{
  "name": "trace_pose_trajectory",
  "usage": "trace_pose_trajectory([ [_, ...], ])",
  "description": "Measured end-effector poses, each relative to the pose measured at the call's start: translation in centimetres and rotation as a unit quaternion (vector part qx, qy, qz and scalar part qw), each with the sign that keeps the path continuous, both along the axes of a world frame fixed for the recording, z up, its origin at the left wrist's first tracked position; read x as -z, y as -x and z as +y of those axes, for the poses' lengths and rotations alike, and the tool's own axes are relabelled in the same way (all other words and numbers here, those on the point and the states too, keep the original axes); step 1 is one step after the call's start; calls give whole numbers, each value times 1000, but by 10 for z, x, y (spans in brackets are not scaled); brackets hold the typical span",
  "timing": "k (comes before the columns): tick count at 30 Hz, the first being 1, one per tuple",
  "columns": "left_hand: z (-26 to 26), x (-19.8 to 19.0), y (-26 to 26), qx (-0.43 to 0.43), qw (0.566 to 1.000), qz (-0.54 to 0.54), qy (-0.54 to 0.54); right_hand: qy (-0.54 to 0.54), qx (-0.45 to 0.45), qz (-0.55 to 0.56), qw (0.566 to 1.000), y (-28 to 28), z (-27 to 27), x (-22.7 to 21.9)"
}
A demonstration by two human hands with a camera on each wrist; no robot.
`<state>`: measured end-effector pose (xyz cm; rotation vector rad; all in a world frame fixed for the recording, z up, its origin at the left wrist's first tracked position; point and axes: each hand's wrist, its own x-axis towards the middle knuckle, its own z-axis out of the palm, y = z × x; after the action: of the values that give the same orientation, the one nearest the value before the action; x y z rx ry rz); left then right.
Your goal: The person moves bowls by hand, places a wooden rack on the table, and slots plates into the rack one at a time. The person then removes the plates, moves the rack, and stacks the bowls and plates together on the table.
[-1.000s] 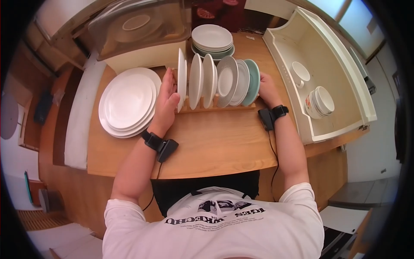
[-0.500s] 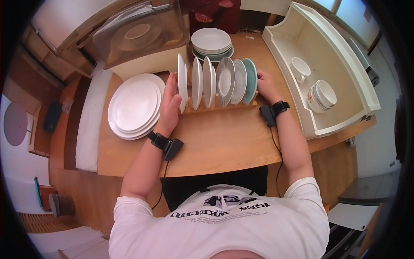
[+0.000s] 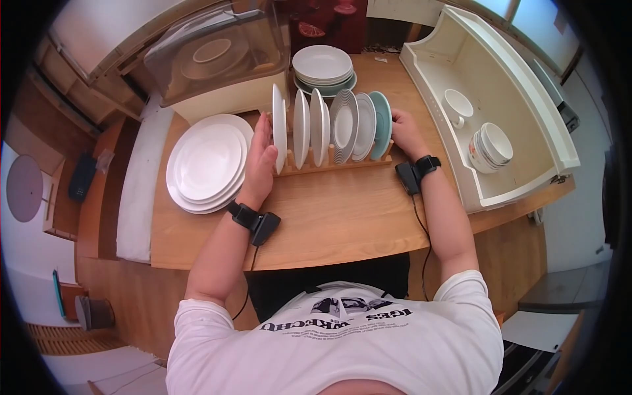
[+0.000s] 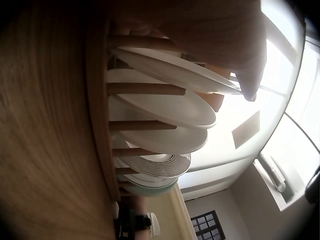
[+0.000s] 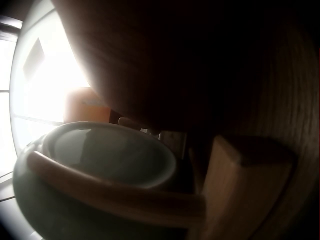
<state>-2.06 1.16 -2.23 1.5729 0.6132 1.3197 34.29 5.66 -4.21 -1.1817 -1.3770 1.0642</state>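
A wooden rack (image 3: 336,164) holds a row of upright plates: white ones at the left, a ringed plate (image 3: 343,125) and a teal plate (image 3: 382,125) at the right. My left hand (image 3: 258,164) lies beside the leftmost plate (image 3: 278,128), fingers straight. In the left wrist view, that hand (image 4: 215,35) is over the rack's end, its thumb near a white plate's rim (image 4: 227,89). At the rack's right end is my right hand (image 3: 409,137), its fingertips hidden behind the teal plate. The right wrist view shows this hand (image 5: 140,60) dark above the teal plate (image 5: 110,152).
White plates (image 3: 207,161) lie stacked at the left. Another stack (image 3: 322,64) stands behind the rack, near a lidded container (image 3: 217,59). A cream open-fronted unit (image 3: 520,99) at the right holds a cup (image 3: 457,104) and stacked bowls (image 3: 494,145).
The head view has shifted a little, so the table and left plate stack appear farther right. Both hands remain at the two ends of the rack.
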Motion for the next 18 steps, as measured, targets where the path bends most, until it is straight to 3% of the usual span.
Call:
trace_pose_trajectory([
  [9,-10,-19,-10,-31,998,40,-40,3,-8,-14,1000,-2,1,0],
  [11,-16,-34,-8,28,969,-180,167,0,0,-13,1000,0,0,0],
  [13,-11,-28,-5,24,969,-183,166,1,4,-2,1000,1,-2,-2],
  [15,2,2,-3,-42,998,31,-44,0,2,-9,1000,-1,2,2],
  [18,-5,-8,-6,-37,998,40,-32,5,-2,-22,1000,-2,2,2],
])
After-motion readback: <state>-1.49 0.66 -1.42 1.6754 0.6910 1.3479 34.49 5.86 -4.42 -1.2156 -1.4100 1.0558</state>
